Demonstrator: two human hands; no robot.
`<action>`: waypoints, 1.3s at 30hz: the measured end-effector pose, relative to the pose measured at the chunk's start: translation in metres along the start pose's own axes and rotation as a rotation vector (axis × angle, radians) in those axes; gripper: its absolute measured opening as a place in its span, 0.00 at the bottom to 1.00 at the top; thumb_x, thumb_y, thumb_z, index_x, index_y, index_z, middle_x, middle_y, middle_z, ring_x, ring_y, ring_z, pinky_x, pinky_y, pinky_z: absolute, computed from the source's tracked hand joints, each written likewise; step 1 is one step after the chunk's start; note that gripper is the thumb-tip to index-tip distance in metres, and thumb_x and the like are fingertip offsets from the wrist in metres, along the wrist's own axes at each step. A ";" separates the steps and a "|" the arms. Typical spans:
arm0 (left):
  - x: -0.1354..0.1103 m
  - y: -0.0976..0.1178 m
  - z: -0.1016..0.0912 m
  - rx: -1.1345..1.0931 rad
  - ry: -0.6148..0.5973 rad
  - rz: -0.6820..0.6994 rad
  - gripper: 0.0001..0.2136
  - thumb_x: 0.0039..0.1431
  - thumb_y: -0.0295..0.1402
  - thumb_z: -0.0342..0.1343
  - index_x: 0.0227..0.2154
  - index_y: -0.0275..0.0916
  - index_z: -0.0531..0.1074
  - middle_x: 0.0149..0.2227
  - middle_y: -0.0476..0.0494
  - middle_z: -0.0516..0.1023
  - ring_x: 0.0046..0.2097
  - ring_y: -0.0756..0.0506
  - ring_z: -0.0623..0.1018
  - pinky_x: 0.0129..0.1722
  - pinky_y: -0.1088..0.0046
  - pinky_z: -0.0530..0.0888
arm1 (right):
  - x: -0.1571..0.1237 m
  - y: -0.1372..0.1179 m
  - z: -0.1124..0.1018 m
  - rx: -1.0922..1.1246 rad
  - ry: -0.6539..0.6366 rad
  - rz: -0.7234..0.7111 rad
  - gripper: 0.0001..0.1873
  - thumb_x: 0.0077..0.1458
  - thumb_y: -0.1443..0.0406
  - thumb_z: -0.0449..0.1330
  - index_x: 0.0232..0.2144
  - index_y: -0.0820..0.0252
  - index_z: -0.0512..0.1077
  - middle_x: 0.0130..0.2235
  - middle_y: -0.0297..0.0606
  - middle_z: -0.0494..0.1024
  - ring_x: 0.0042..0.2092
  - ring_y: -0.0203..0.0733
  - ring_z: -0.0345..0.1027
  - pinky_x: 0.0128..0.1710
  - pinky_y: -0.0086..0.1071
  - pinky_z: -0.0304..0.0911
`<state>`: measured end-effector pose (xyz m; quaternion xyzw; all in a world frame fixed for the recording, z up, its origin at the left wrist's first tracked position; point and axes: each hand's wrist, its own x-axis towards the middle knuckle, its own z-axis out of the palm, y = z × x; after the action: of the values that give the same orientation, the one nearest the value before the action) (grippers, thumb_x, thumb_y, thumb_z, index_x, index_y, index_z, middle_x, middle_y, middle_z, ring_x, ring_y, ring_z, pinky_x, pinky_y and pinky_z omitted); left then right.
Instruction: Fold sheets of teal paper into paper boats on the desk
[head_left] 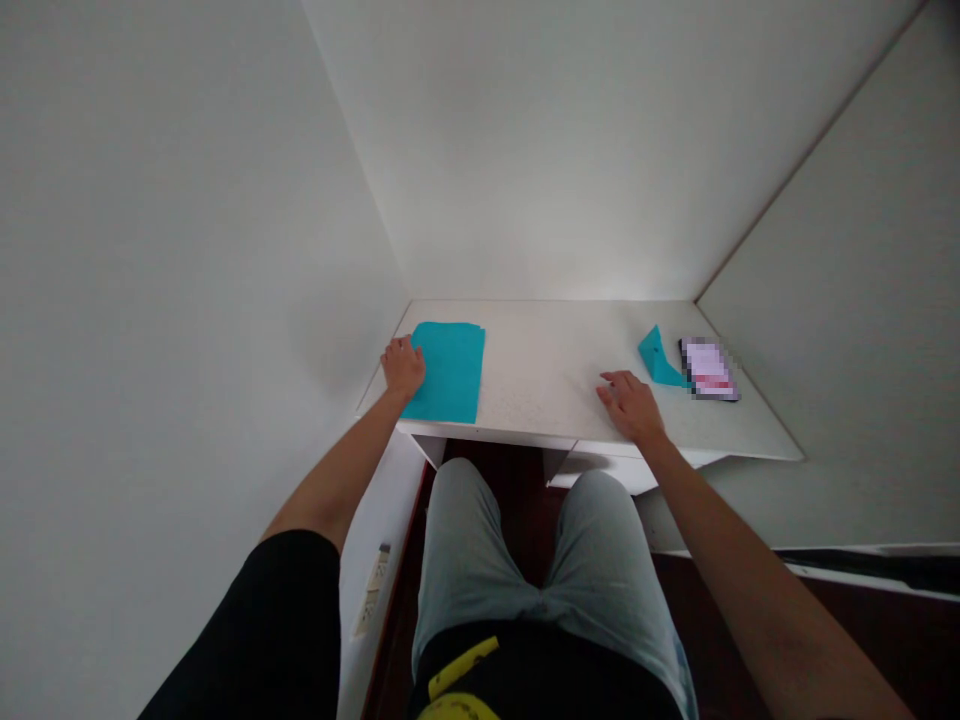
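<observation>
A small stack of turquoise paper sheets [448, 372] lies at the left end of the white desk, its edges slightly uneven. Over the left edge of the sheets rests my left hand [403, 366], its fingers loosely bent and apart, gripping nothing that I can see. My right hand [630, 404] is at the desk's front, right of the middle, with fingers apart and nothing in them. Just beyond it, to the right, stands a folded piece of turquoise paper [657, 360] with a pointed top. Its lower tip reaches the phone beside it.
The phone [709, 369] lies at the right of the white desk [540, 350], its screen blurred out. Walls enclose the desk on the left, back and right. A drawer [611, 470] sits under the front edge, near my right knee. Wall sockets [373, 590] are at lower left.
</observation>
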<state>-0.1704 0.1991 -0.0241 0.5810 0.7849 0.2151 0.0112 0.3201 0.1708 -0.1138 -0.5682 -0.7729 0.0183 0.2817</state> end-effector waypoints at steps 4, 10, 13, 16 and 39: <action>-0.060 0.046 0.038 0.039 -0.107 0.431 0.27 0.77 0.44 0.43 0.70 0.35 0.67 0.74 0.29 0.67 0.78 0.33 0.61 0.75 0.48 0.60 | -0.001 -0.007 -0.003 -0.040 -0.013 0.032 0.26 0.74 0.51 0.48 0.58 0.60 0.75 0.56 0.54 0.79 0.59 0.61 0.72 0.60 0.53 0.65; -0.132 0.117 0.089 -0.035 -0.209 0.750 0.28 0.77 0.45 0.45 0.73 0.38 0.65 0.77 0.34 0.63 0.80 0.36 0.56 0.78 0.51 0.56 | -0.002 -0.022 -0.008 -0.072 0.046 0.136 0.27 0.75 0.52 0.46 0.62 0.61 0.71 0.60 0.55 0.76 0.62 0.60 0.68 0.67 0.53 0.60; -0.135 0.131 0.097 -0.066 -0.224 0.695 0.29 0.77 0.44 0.44 0.73 0.36 0.65 0.76 0.33 0.65 0.80 0.35 0.58 0.77 0.51 0.60 | -0.003 -0.027 -0.009 -0.109 0.063 0.187 0.26 0.75 0.53 0.47 0.62 0.61 0.71 0.61 0.56 0.75 0.62 0.60 0.67 0.67 0.53 0.59; -0.131 0.134 0.097 -0.062 -0.201 0.616 0.30 0.76 0.45 0.44 0.72 0.33 0.65 0.76 0.29 0.65 0.80 0.32 0.57 0.76 0.49 0.61 | -0.006 -0.026 -0.009 -0.107 0.181 0.265 0.28 0.73 0.51 0.50 0.66 0.60 0.68 0.65 0.59 0.70 0.66 0.64 0.62 0.68 0.58 0.56; -0.124 0.128 0.096 -0.255 -0.200 0.484 0.31 0.77 0.52 0.44 0.75 0.39 0.58 0.75 0.28 0.65 0.77 0.35 0.63 0.74 0.49 0.64 | -0.017 -0.028 0.001 0.358 -0.002 0.087 0.15 0.71 0.60 0.54 0.51 0.54 0.78 0.63 0.48 0.71 0.51 0.47 0.78 0.57 0.44 0.76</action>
<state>0.0114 0.1464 -0.0951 0.7635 0.5852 0.2500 0.1097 0.2981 0.1465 -0.1120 -0.5419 -0.7324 0.1685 0.3764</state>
